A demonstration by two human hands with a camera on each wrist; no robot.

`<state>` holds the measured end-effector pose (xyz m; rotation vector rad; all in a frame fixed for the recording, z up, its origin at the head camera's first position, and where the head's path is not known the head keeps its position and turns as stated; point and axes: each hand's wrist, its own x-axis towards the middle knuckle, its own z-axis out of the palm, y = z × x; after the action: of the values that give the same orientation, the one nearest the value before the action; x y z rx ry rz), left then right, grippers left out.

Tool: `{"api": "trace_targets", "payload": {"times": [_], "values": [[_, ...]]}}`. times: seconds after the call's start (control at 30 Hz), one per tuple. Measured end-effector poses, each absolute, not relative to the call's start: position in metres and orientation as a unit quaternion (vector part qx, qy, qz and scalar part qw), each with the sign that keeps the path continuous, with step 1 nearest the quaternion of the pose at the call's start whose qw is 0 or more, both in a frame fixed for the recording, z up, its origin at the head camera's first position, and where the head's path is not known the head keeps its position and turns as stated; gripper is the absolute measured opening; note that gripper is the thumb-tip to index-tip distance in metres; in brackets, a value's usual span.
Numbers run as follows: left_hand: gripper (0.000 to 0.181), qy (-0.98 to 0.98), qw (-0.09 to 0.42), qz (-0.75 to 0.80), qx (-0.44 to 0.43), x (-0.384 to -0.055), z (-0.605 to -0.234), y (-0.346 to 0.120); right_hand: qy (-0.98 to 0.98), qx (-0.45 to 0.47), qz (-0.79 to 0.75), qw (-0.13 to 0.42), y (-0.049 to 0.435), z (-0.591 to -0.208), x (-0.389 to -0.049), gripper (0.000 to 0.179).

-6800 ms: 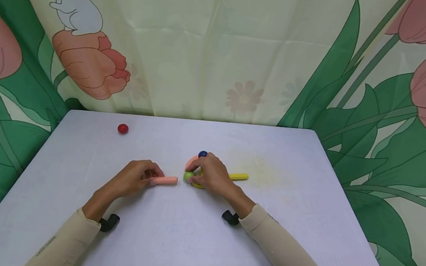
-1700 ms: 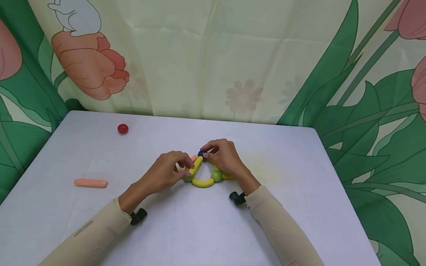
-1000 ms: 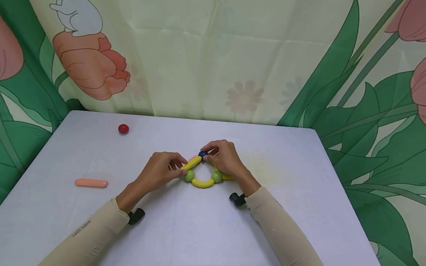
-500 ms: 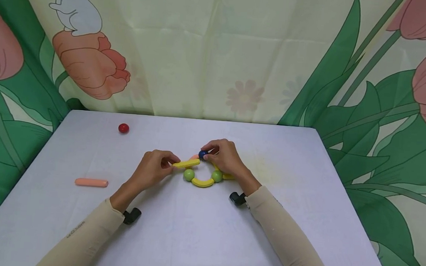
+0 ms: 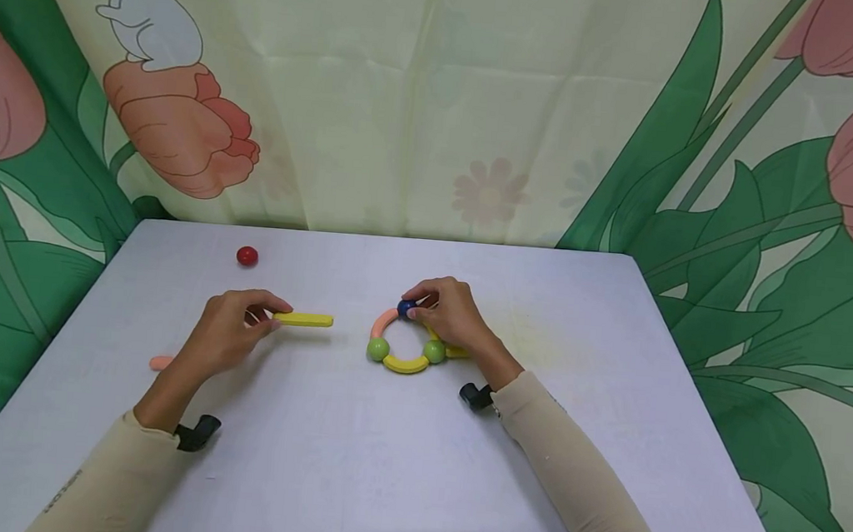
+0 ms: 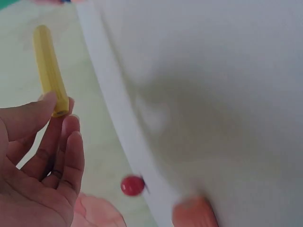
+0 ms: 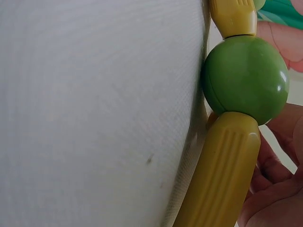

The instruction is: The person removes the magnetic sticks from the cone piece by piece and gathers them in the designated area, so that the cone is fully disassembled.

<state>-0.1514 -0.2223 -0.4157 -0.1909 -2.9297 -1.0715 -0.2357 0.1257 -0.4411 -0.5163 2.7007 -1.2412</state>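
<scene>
My left hand (image 5: pixel 229 334) pinches one end of a straight yellow magnetic rod (image 5: pixel 305 320), held above the table and pointing right. In the left wrist view the thumb and fingertips grip the yellow rod (image 6: pixel 47 66) at its lower end. My right hand (image 5: pixel 454 314) holds a dark blue ball (image 5: pixel 406 308) at the top of a ring. That ring joins a curved pink piece (image 5: pixel 383 322), a left green ball (image 5: pixel 378 348), a curved yellow piece (image 5: pixel 405 365) and a right green ball (image 5: pixel 434 351). My right hand partly hides its right side.
A red ball (image 5: pixel 248 256) lies near the table's back left. A pink rod (image 5: pixel 160 363) lies on the left, mostly hidden behind my left wrist. Another yellow rod (image 5: pixel 457 353) extends right from the right green ball. A patterned curtain (image 5: pixel 377 128) hangs behind the white table (image 5: pixel 350 477).
The pink rod was set down on the left earlier. Since then, my left hand has pulled the yellow rod off the ring and carried it left. My right hand stays at the blue ball.
</scene>
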Motion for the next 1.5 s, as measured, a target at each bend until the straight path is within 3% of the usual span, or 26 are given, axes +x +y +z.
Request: {"api": "trace_targets", "payload": {"times": [0.5,0.67,1.5], "values": [[0.026,-0.958,0.031,-0.284,-0.005,-0.132,-0.418,-0.306,0.893,-0.166,-0.412,0.065,0.127,-0.442,-0.236,0.019],[0.026,-0.959,0.010,-0.283,0.010,-0.129,-0.422,-0.326,0.895,-0.167,-0.410,0.063,0.126,-0.443,-0.237,0.019],[0.022,-0.967,-0.033,-0.252,0.009,-0.131,-0.439,-0.357,0.890,-0.169,-0.418,0.065,0.127,-0.445,-0.239,0.017]]}}
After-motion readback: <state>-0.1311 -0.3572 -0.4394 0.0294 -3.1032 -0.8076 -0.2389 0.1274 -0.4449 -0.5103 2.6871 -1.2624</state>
